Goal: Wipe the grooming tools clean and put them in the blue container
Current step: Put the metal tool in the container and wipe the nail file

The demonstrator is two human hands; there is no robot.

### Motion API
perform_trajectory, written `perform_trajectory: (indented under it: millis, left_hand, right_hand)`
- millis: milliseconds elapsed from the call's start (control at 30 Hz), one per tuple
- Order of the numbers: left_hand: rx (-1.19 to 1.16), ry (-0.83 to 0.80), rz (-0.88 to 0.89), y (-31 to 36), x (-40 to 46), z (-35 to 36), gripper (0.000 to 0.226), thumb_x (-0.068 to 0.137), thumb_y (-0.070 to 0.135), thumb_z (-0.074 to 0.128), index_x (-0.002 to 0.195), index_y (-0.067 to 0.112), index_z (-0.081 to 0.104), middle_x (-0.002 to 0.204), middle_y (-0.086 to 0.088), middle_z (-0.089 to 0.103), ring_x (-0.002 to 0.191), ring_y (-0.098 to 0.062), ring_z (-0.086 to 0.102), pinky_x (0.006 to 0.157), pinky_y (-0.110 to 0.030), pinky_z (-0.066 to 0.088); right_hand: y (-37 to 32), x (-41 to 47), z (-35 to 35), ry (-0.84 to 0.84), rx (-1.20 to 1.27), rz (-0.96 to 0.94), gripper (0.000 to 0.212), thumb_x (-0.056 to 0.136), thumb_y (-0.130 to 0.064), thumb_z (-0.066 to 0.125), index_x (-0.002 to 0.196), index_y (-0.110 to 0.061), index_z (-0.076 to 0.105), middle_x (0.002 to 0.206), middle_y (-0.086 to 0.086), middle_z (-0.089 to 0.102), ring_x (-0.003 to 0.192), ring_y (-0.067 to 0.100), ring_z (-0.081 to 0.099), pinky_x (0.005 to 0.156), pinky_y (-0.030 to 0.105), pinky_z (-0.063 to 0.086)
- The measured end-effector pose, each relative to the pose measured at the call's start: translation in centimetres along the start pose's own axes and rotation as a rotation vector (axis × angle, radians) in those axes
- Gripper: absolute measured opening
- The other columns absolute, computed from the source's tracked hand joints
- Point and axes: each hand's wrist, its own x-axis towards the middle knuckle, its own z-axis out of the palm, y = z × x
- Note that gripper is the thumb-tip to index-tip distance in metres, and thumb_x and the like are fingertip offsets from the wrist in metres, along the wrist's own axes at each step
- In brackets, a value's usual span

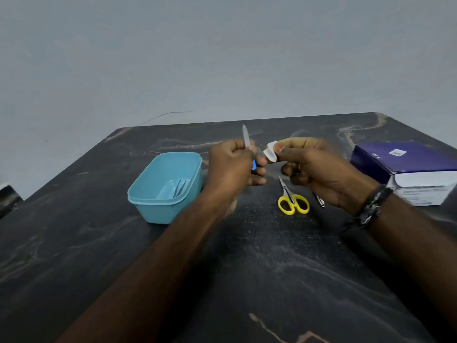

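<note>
My left hand [235,164] grips a nail file [246,137] with a blue handle, its metal blade pointing up above the fist. My right hand [319,169] pinches a small white wipe [270,152] between thumb and fingers, held just right of the file and apart from it. The blue container [148,201] stands on the table left of my hands, with metal tweezers [180,188] lying inside. Yellow-handled scissors [293,201] lie on the table below my right hand. A metal tool [319,200] shows partly from under my right hand.
A purple and white box [415,169] sits at the right edge of the dark marbled table [247,268]. A grey wall rises behind the table's far edge. A dark object [7,199] shows at the left edge.
</note>
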Motion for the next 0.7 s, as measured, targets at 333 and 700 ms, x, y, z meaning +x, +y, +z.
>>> perform_trajectory:
  millis: [333,700]
  left_hand:
    - [0.036,0.014,-0.088,0.01,-0.26,0.36,0.017,0.095,0.005,0.049,0.084,0.013,0.059,0.060,-0.005,0.066,0.044,-0.010,0.053,0.043,-0.026,0.051]
    - [0.044,-0.018,-0.125,-0.14,-0.61,0.43,0.018,0.086,0.020,0.070,0.079,0.005,0.067,0.047,0.006,0.036,0.039,-0.006,0.025,0.034,-0.018,0.021]
  right_hand:
    - [-0.52,-0.33,-0.14,0.059,0.001,-0.029,0.014,0.094,-0.011,0.059,0.099,-0.005,0.071,0.092,0.011,0.068,0.051,0.009,0.045,0.038,0.015,0.028]
    - [-0.73,-0.58,-0.04,0.059,-0.041,-0.032,0.013,0.094,-0.009,0.060,0.096,-0.004,0.072,0.087,0.008,0.069,0.051,0.008,0.046,0.037,0.015,0.029]
